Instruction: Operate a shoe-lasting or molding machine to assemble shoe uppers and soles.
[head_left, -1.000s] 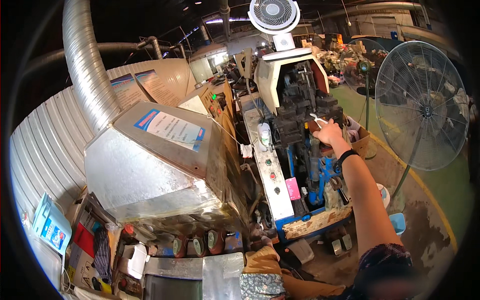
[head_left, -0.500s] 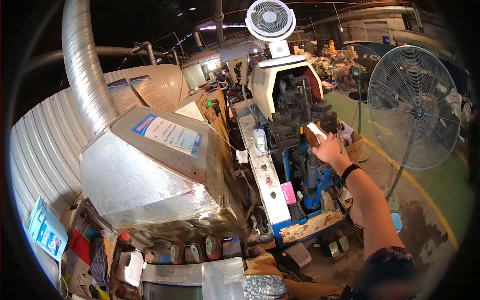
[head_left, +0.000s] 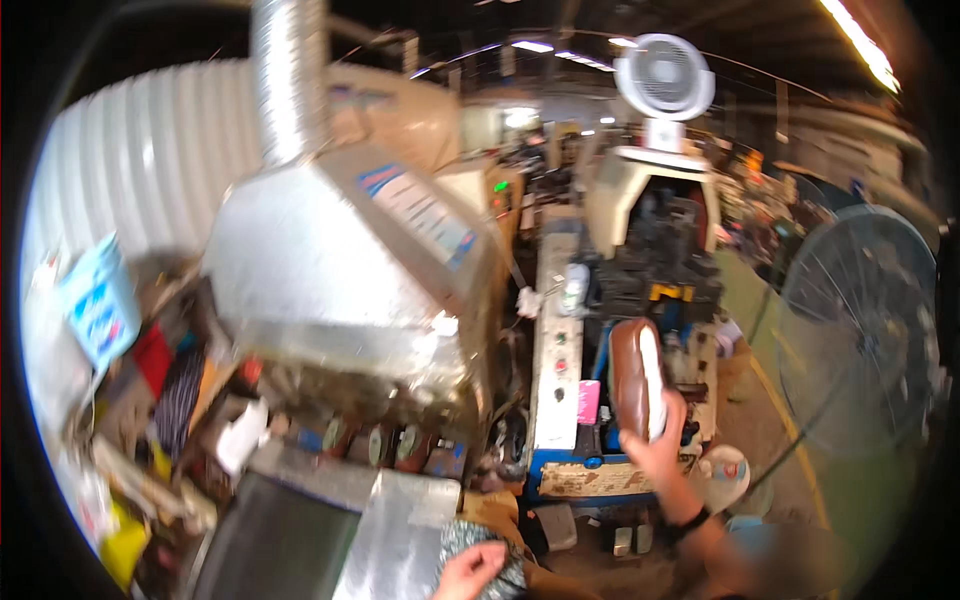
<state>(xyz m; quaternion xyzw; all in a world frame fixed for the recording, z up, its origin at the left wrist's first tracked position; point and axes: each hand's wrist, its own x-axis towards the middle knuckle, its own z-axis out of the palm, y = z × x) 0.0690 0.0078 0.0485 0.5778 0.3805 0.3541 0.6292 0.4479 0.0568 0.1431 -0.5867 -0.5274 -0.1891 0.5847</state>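
My right hand point(head_left: 658, 440) is closed on the lower end of a brown shoe point(head_left: 630, 385), held up in front of the dark machine point(head_left: 665, 235). The shoe is glossy, with a white strip down its right side. At the lower edge, my left hand point(head_left: 470, 572) hovers over patterned cloth point(head_left: 485, 545). Its fingers look bent but are blurred, and nothing shows in them. Several brown shoes point(head_left: 412, 448) with green tops stand in a row beneath the metal hood point(head_left: 310, 260).
A white control panel point(head_left: 558, 350) with buttons runs along the machine's left side, a white bottle point(head_left: 573, 288) on it. A white fan point(head_left: 665, 78) tops the machine; a large standing fan point(head_left: 860, 330) is at right. A metal plate point(head_left: 395, 545) lies front left.
My right hand has drawn the brown shoe back from the machine, nearer to me. My left hand has come into view at the lower edge. The whole view has swung left and blurred.
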